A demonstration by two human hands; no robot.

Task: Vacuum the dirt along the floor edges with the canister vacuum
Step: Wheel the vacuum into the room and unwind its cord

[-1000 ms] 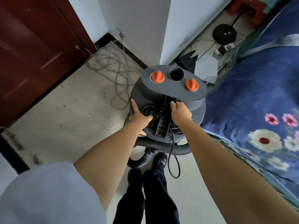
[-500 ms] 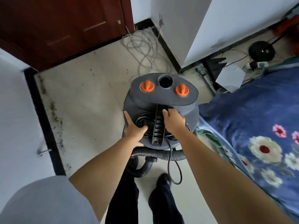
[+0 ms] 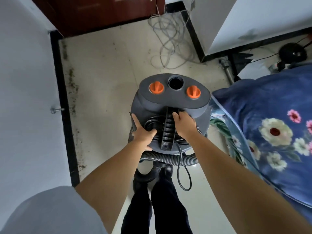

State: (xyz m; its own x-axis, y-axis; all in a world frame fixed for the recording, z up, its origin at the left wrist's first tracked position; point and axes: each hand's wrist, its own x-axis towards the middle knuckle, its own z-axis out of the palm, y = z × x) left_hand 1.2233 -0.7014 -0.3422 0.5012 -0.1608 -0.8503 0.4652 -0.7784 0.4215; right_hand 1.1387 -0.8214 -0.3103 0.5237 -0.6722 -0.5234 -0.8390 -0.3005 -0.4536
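Note:
A dark grey canister vacuum with two orange knobs and an open round port on top stands on the tiled floor in front of me. My left hand grips its left side over the coiled black cord. My right hand holds the ribbed black handle in the middle. A ribbed grey hose curls below the canister, by my feet. Dark dirt specks lie on the floor along the black baseboard at the left.
A tangle of grey cable lies by the dark red door ahead. A bed with a blue flowered blanket stands close on the right. A white wall corner juts in ahead right, with a round black base and wires behind.
My view has swung left: the door and cable tangle now sit straight ahead and the left baseboard with its dirt has come into view. Both hands keep their hold on the vacuum.

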